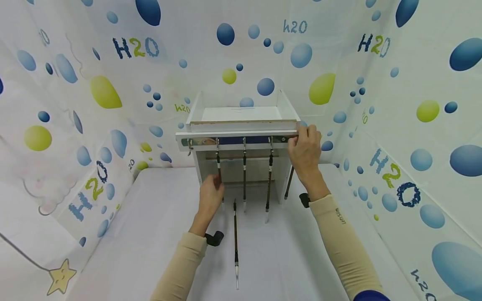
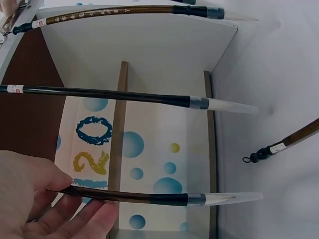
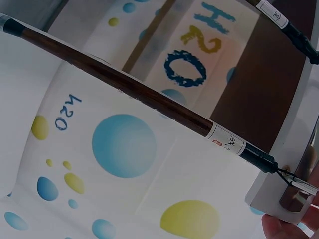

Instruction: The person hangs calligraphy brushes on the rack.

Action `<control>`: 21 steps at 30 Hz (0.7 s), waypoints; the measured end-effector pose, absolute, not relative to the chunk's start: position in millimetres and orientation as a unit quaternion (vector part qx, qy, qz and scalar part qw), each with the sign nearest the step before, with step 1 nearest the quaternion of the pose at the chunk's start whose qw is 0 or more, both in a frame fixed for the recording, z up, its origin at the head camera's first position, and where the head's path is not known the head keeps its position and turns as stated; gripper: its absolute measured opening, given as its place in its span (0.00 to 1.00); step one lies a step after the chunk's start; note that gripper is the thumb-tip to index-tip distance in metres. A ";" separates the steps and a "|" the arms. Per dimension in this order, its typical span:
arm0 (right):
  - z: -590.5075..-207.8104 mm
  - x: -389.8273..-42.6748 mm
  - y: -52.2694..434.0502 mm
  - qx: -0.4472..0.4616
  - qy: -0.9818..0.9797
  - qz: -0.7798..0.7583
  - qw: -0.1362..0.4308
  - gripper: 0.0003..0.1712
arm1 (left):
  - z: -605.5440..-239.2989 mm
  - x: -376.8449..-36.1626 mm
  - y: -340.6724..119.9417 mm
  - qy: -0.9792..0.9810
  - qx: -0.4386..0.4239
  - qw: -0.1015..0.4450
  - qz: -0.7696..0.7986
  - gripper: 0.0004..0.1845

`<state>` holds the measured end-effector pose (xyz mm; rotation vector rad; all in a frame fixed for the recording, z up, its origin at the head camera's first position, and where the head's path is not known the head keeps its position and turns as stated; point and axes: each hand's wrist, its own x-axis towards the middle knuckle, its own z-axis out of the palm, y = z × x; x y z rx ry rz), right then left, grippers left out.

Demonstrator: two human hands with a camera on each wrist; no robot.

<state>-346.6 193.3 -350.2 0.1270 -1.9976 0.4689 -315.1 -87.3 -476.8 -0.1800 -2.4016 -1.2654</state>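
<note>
A white shelf unit (image 1: 241,113) carries a hook rail (image 1: 203,141) across its front, with several dark-handled calligraphy brushes hanging from it. My left hand (image 1: 211,195) (image 2: 40,199) pinches the shaft of the leftmost hanging brush (image 1: 218,165) (image 2: 129,195) between thumb and fingers. Two more brushes (image 1: 244,167) (image 1: 269,175) hang to its right. My right hand (image 1: 304,148) has its fingers curled over the rail's right end. A brown brush (image 1: 289,184) (image 3: 124,84) hangs just below it, its loop on the end hook (image 3: 294,185) beside my fingertip (image 3: 286,228).
One brush (image 1: 235,238) (image 2: 291,140) lies loose on the white table (image 1: 132,234) in front of the shelf, between my forearms. The rail's leftmost hook (image 1: 190,146) is bare. Bubble-patterned curtains (image 1: 75,83) wall in the table on three sides.
</note>
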 end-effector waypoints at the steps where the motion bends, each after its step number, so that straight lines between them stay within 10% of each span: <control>1: -350.2 -346.4 193.3 0.053 -0.833 0.195 0.515 0.03 | -476.4 -314.7 -87.5 -0.863 -0.064 0.207 -0.455 0.16; 21: -350.2 -345.6 194.0 0.053 -0.837 0.206 0.504 0.05 | -474.4 -297.1 -87.5 -0.867 -0.037 0.197 -0.457 0.21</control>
